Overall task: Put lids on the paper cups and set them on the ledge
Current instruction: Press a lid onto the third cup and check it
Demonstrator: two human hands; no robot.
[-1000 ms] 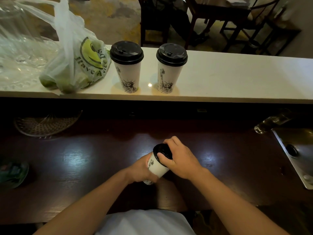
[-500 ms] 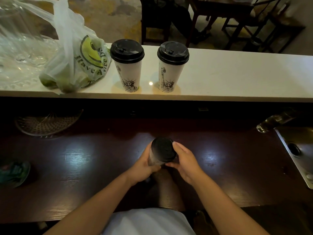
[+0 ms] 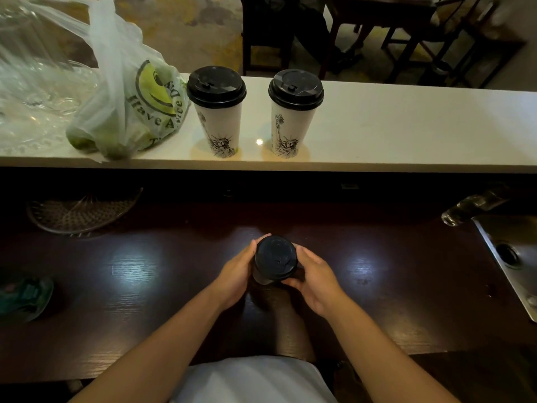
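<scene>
Two white paper cups with black lids stand upright on the white ledge (image 3: 406, 132): the left cup (image 3: 218, 112) and the right cup (image 3: 293, 112). A third cup stands upright on the dark wooden counter (image 3: 145, 286), seen from above, so its black lid (image 3: 275, 258) hides most of its body. My left hand (image 3: 236, 274) wraps its left side. My right hand (image 3: 315, 277) cups its right side, fingers against the lid's rim.
A plastic bag (image 3: 128, 106) with a smiley print and green fruit sits on the ledge left of the cups, beside clear plastic containers (image 3: 35, 91). A glass dish (image 3: 78, 213) lies at the counter's back left. A metal sink (image 3: 511, 257) and a tap (image 3: 470, 206) are at right.
The cup was tilted with my right hand pressing on its lid. It now stands upright on the counter with both hands at its sides.
</scene>
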